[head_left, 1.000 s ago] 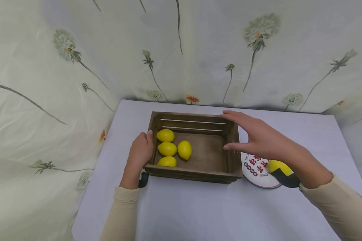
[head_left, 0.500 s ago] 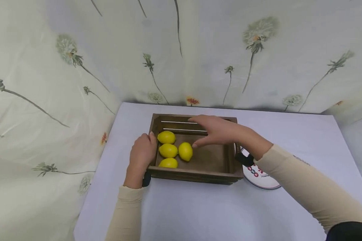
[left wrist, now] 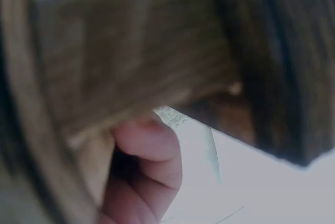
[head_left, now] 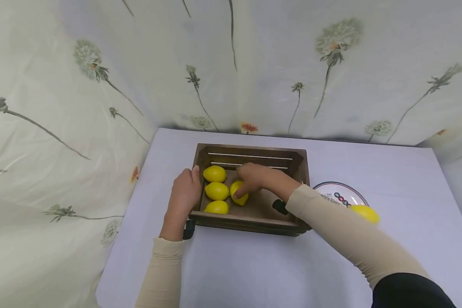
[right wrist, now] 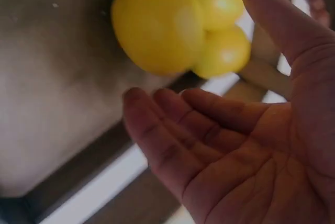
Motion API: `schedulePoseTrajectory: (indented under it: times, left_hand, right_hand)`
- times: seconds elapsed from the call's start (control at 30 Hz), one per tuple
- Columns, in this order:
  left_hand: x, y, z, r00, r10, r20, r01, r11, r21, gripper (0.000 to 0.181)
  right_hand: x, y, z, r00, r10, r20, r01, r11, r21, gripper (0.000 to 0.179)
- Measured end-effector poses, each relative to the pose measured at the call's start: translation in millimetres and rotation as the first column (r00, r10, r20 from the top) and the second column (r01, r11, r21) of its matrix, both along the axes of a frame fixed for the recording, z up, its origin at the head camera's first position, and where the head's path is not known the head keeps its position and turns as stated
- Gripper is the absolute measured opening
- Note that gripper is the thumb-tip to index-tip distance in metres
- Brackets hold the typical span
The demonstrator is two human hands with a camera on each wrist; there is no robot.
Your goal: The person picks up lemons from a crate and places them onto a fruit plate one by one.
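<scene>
A brown slatted wooden crate holds several yellow lemons in its left part. My left hand grips the crate's left side; in the left wrist view, curled fingers come around a slat. Inside the crate, my right hand is over the rightmost lemon, its thumb overlapping it in the head view. The right wrist view has that lemon between the spread thumb and the extended fingers, with a gap to the fingertips.
To the crate's right lies a round white plate with printed lettering, partly covered by the right sleeve. Another lemon is at its edge. Behind the white table hangs a dandelion-print curtain.
My right hand has moved left from the crate's right side and down to the rightmost lemon. The left hand stays on the crate, and the lemons inside have kept their places.
</scene>
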State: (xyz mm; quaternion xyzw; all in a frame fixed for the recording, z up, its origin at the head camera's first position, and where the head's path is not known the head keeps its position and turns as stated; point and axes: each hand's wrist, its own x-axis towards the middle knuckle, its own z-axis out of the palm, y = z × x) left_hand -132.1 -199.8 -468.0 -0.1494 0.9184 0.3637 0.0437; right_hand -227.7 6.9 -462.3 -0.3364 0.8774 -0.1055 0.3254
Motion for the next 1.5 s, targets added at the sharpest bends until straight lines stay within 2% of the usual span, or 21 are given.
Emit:
schedulePoseTrajectory:
  times: [0.23,0.47,0.6,0.7,0.87,1.07,1.17,1.3,1.5]
  left_hand:
    - [0.4,-1.2,-1.3,1.000,0.013,0.000,-0.013,1.000,0.011,0.050]
    - [0.4,-0.7,-3.3,1.000,0.029,0.005,-0.029,0.999,0.027,0.049]
    - [0.0,0.3,-1.9,1.000,0.032,0.000,-0.031,0.999,0.038,0.049]
    - [-0.1,0.7,-0.7,0.999,0.037,0.000,-0.037,0.999,0.040,0.049]
    - [-0.8,0.4,-0.4,0.999,0.037,0.001,-0.037,0.998,0.042,0.048]
    - [-0.6,-0.1,-0.3,0.999,0.036,-0.004,-0.035,0.999,0.041,0.049]
    - [-1.0,-0.5,-1.1,0.999,0.036,-0.006,-0.035,0.998,0.045,0.049]
    - [-1.4,-0.7,-2.1,0.999,0.040,0.000,-0.040,0.998,0.048,0.049]
    - [-1.0,-1.2,-4.4,0.999,0.044,0.007,-0.045,0.997,0.059,0.049]
  right_hand:
    - [10.4,-12.8,-13.7,0.996,-0.083,0.023,0.079,0.989,0.122,0.048]
    - [10.7,-15.4,-19.6,0.994,-0.091,0.055,0.084,0.989,0.120,0.050]
    - [7.2,-13.9,-23.7,0.996,-0.012,0.092,0.006,0.998,0.063,0.062]
    - [4.7,-13.1,-26.0,0.994,0.069,0.088,-0.073,0.997,0.040,0.069]
    - [1.6,-11.0,-28.7,0.988,0.149,0.047,-0.151,0.988,0.035,0.064]
    - [-0.2,-9.0,-31.8,0.982,0.184,0.042,-0.184,0.983,0.004,0.054]
    - [0.0,-8.3,-31.9,0.984,0.169,0.050,-0.169,0.986,0.000,0.057]
    - [0.8,-7.7,-29.9,0.991,0.105,0.077,-0.105,0.994,-0.002,0.064]
    - [2.2,-6.9,-26.1,0.992,0.074,0.100,-0.074,0.997,-0.008,0.057]
